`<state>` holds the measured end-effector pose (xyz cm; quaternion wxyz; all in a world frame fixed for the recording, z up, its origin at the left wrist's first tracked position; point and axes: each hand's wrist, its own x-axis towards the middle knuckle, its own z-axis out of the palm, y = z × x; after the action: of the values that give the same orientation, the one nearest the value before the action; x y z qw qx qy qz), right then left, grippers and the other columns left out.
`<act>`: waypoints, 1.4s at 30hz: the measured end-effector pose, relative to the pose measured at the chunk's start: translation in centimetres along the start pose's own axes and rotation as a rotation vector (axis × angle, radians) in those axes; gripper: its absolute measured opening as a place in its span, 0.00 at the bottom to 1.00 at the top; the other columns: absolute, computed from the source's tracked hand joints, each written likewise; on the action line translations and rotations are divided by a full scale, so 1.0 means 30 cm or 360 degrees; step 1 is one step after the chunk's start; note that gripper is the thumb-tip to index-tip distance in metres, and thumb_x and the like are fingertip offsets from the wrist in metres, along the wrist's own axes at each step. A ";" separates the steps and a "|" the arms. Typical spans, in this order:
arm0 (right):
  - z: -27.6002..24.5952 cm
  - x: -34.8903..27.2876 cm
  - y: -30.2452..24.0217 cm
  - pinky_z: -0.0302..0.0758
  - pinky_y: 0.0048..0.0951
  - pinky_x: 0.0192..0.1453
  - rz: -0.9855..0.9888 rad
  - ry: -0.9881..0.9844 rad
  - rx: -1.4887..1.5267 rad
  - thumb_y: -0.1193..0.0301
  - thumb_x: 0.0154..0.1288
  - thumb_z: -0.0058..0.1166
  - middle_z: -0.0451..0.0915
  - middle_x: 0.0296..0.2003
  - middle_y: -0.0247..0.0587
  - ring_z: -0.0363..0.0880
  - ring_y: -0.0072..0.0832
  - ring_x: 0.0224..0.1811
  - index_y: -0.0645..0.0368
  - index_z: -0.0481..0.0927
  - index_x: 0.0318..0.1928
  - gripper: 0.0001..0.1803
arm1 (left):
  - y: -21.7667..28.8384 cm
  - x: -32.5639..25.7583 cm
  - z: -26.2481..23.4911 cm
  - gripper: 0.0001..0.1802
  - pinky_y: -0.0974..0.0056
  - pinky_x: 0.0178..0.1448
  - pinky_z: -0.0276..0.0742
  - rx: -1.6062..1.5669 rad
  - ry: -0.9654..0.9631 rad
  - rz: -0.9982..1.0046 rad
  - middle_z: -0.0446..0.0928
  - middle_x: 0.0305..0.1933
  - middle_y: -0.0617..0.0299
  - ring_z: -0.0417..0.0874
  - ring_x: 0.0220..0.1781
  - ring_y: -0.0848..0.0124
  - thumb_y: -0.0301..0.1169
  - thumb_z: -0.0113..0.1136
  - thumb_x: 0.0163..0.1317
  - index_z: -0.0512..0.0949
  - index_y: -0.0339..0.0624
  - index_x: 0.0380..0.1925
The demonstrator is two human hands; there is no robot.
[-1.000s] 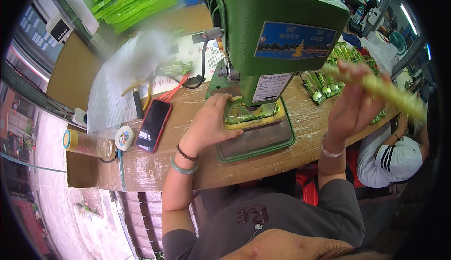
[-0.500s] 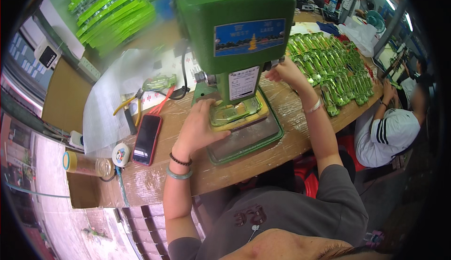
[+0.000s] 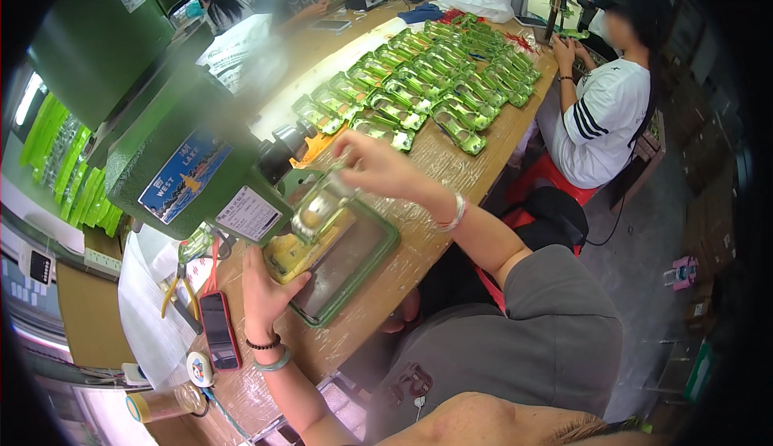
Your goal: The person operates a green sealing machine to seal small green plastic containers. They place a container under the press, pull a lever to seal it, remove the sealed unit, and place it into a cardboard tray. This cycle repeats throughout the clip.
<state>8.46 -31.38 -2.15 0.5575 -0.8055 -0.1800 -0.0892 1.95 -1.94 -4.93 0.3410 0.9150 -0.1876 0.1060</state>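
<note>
Clearly, both hands sit close under the green press.
Head view: left hand, grip pressed on the yellow fixture on the worktop; right hand pinching a clear-and-green packet above it. Fingers could get caught should the press drop early.

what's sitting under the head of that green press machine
A green-edged tray with a yellow fixture holding a clear packaged part. The left hand steadies the fixture; the right hand grips the part. The tool tip is hidden.
</note>
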 end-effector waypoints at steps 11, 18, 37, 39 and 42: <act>-0.387 -0.397 0.392 0.76 0.28 0.25 0.0808 0.0839 0.0319 0.73 0.65 0.56 0.78 0.33 0.42 0.80 0.28 0.24 0.59 0.74 0.52 0.15 | -0.005 0.003 0.011 0.43 0.50 0.61 0.72 -0.0009 -0.0010 0.0031 0.74 0.53 0.44 0.74 0.57 0.45 0.34 0.79 0.40 0.70 0.32 0.57; -0.282 -0.366 0.373 0.64 0.62 0.68 0.0325 0.0877 -0.1846 0.51 0.65 0.61 0.64 0.67 0.58 0.60 0.59 0.71 0.54 0.67 0.68 0.36 | -0.027 -0.001 0.019 0.45 0.55 0.64 0.72 0.0064 -0.0019 0.0041 0.74 0.55 0.44 0.77 0.58 0.50 0.32 0.79 0.40 0.68 0.31 0.60; -0.532 -0.187 0.560 0.69 0.53 0.65 0.0326 0.0641 -0.1740 0.55 0.63 0.61 0.79 0.57 0.56 0.74 0.54 0.61 0.58 0.75 0.63 0.31 | 0.059 -0.738 -0.103 0.42 0.50 0.73 0.62 -0.0099 0.0854 -0.0537 0.74 0.63 0.43 0.72 0.66 0.48 0.41 0.73 0.48 0.73 0.31 0.62; -0.611 -0.204 0.558 0.77 0.49 0.55 0.0119 0.0572 -0.1538 0.59 0.63 0.62 0.81 0.53 0.61 0.82 0.53 0.51 0.62 0.75 0.64 0.32 | 0.064 -0.860 -0.079 0.28 0.53 0.70 0.66 -0.0005 0.1166 -0.0892 0.78 0.58 0.47 0.76 0.63 0.54 0.31 0.70 0.53 0.79 0.34 0.54; -0.863 -0.247 0.774 0.68 0.45 0.70 -0.0476 0.0524 -0.2120 0.52 0.72 0.55 0.72 0.65 0.59 0.73 0.51 0.65 0.65 0.67 0.69 0.36 | -0.055 -1.098 0.003 0.10 0.59 0.55 0.77 0.0350 0.1669 -0.1075 0.83 0.42 0.54 0.84 0.45 0.62 0.26 0.68 0.59 0.82 0.35 0.40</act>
<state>12.16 -64.17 -15.43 -0.0529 -0.9182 -0.1092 -0.3772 -27.25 8.09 -16.55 0.3063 0.7799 0.3154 0.4456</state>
